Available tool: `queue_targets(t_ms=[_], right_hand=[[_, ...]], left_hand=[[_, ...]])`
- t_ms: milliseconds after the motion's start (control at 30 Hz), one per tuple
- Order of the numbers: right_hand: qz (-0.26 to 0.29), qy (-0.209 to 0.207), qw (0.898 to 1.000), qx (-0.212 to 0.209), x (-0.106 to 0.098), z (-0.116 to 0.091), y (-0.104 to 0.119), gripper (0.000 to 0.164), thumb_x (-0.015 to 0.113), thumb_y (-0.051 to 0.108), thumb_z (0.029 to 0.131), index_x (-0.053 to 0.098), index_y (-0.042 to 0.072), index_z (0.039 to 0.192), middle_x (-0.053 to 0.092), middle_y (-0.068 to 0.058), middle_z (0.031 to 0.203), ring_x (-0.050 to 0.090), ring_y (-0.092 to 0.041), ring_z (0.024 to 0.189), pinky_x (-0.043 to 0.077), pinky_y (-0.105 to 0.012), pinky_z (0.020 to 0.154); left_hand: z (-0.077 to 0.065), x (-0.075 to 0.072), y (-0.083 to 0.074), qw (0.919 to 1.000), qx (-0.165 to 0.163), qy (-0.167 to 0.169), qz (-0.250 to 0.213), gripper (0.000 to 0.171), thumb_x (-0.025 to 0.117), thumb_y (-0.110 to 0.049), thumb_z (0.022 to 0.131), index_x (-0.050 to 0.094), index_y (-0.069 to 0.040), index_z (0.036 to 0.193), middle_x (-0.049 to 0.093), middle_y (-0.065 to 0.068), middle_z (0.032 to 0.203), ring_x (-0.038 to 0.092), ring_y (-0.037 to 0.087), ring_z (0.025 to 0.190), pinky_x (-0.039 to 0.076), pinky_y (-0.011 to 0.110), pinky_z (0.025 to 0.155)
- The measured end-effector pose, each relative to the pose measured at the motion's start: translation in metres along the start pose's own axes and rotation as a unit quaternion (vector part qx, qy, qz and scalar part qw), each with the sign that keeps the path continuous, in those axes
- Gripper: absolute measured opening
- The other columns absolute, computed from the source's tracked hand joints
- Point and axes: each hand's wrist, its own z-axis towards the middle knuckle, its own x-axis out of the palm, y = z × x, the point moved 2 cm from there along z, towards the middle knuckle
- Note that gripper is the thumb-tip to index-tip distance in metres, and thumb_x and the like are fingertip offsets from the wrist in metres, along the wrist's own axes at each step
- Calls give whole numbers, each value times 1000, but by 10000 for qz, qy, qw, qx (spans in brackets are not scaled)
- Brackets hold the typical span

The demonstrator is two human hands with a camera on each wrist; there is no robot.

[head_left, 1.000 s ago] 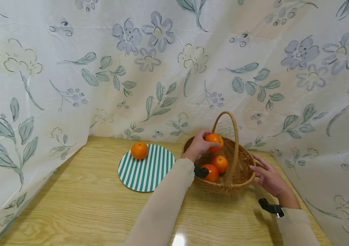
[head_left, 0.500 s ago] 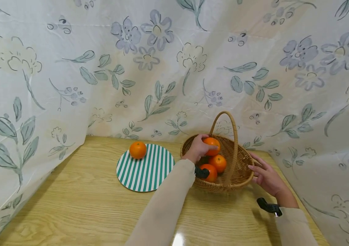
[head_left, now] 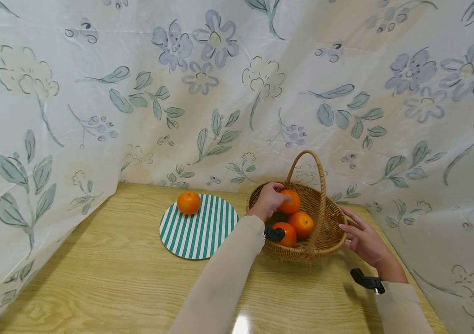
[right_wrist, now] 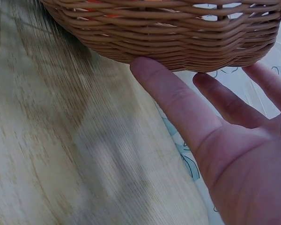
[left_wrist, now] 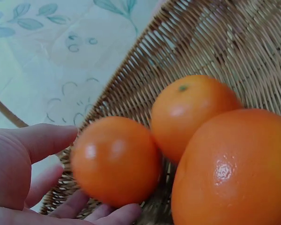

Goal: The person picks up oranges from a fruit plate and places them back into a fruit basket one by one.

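Note:
A wicker basket point(head_left: 322, 250) with a tall arched handle stands at the back right. Inside its left half my left hand point(head_left: 268, 203) holds an orange point(head_left: 290, 202), thumb at one side and fingers beneath, low beside the others. In the left wrist view this orange point(left_wrist: 117, 161) looks slightly blurred against the woven wall. Two more oranges lie in the basket, a middle one point(head_left: 301, 225) and a front one point(head_left: 288, 235) partly hidden by the wrist strap. My right hand point(head_left: 364, 241) touches the basket's right side with extended fingertips; the right wrist view shows the fingers point(right_wrist: 178, 101) against the weave.
Left of the basket lies a round green-and-white striped mat point(head_left: 201, 232), carrying one orange point(head_left: 188, 202) near its back left edge. A floral cloth point(head_left: 220, 93) hangs behind and along both sides of the wooden table point(head_left: 115, 273).
My left hand has lowered its orange into the basket, down beside the other two. The middle orange has shifted slightly right and turned. My right hand stays at the basket's side.

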Motion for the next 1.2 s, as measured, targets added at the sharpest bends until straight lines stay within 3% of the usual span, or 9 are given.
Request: queue_targets(t_ms=[100,200,300,467,633,800,1000,1200], right_hand=[[1,-18,10000,-5,0,-2,0,66,44,7,109,12,14,166,52,6,140,71,-20,113,62,-37,87],[-10,-31,10000,14,1,-4,0,66,44,7,109,11,14,166,51,6,140,71,-19,113,62,-37,88],[-34,-58,10000,43,2,-6,0,66,44,8,109,12,16,166,51,6,139,71,-19,113,62,-37,88],[-79,-96,9999,25,2,-10,0,66,44,8,109,12,16,166,52,8,139,71,-18,113,62,-36,87],[-115,-71,9999,-9,4,-13,2,66,44,8,109,12,17,166,53,8,139,72,-18,112,63,-36,85],[-147,-113,9998,4,5,-15,2,66,44,8,109,12,17,166,53,10,138,71,-17,113,63,-36,85],[-167,-79,9998,39,6,-12,1,66,43,9,110,9,16,166,51,10,139,71,-17,115,62,-36,87],[-144,-53,9999,48,7,-8,0,67,44,10,109,9,16,166,48,8,140,70,-18,116,62,-36,87]], left_hand=[[-6,-1,-4,9998,22,173,-61,49,77,-11,91,61,-12,138,63,8,128,50,20,72,48,35,68],[-12,-4,-8,9983,96,507,-282,50,77,-10,91,61,-10,139,61,9,132,62,28,98,57,47,88],[-18,-10,-12,9934,117,1025,-504,53,77,-9,91,59,-9,141,58,11,139,60,35,123,51,56,105],[-26,-22,-18,9836,447,1640,-599,59,78,-11,91,55,-8,145,53,19,146,60,29,121,46,56,112],[-39,-35,-22,9776,1196,1651,-518,54,77,-14,92,57,-12,143,55,19,145,63,23,114,49,53,110],[-54,-54,-19,9692,1891,1575,-57,51,75,-22,95,58,-22,143,58,10,144,62,26,126,54,41,105],[-65,-82,-5,9613,2304,1505,-123,48,69,-24,99,54,-26,145,55,3,145,54,31,137,51,43,109],[-73,-112,9,9644,2463,964,-64,44,67,-21,101,55,-22,143,55,1,146,55,27,134,52,45,107]])
